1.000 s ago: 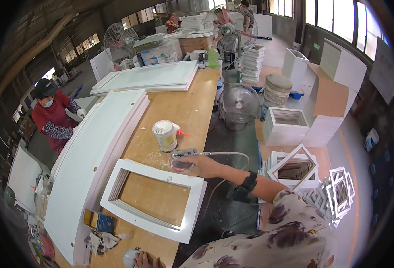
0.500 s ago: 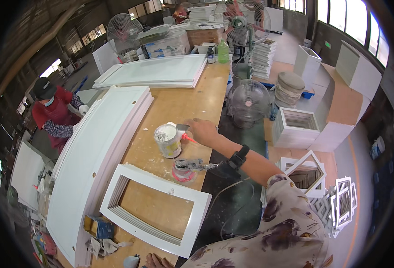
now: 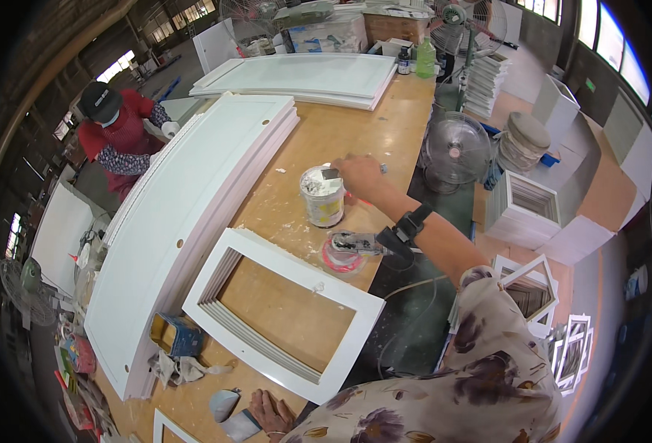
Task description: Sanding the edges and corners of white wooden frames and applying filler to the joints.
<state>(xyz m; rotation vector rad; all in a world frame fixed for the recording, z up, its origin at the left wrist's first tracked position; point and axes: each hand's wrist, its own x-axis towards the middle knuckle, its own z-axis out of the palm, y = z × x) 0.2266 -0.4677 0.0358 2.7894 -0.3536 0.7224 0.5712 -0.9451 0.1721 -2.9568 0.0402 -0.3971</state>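
My right hand (image 3: 361, 177) is closed on a putty knife whose grey blade (image 3: 330, 174) is at the mouth of a clear tub (image 3: 321, 207) of white putty. Close below that arm, a hand-held sander (image 3: 355, 242) with a pinkish-red ring lies near the table edge. My left hand (image 3: 270, 412) rests low on the table with its fingers laid out, beside a flat grey piece (image 3: 240, 426) and a pale blue-grey rounded piece (image 3: 224, 403). A stack of white rectangular frames (image 3: 355, 299) lies between my hands.
Long white panels (image 3: 186, 199) are stacked along the left side of the wooden table (image 3: 341, 140), more (image 3: 304, 74) at its far end. A blue tin (image 3: 180, 336) and crumpled rag (image 3: 186, 368) sit near left. Across the table stands a co-worker (image 3: 123, 136). A fan (image 3: 455, 151) stands right.
My view has shifted, so the table sits lower and further right. More of my left hand shows. My right hand has brought the putty knife blade over the tub's mouth.
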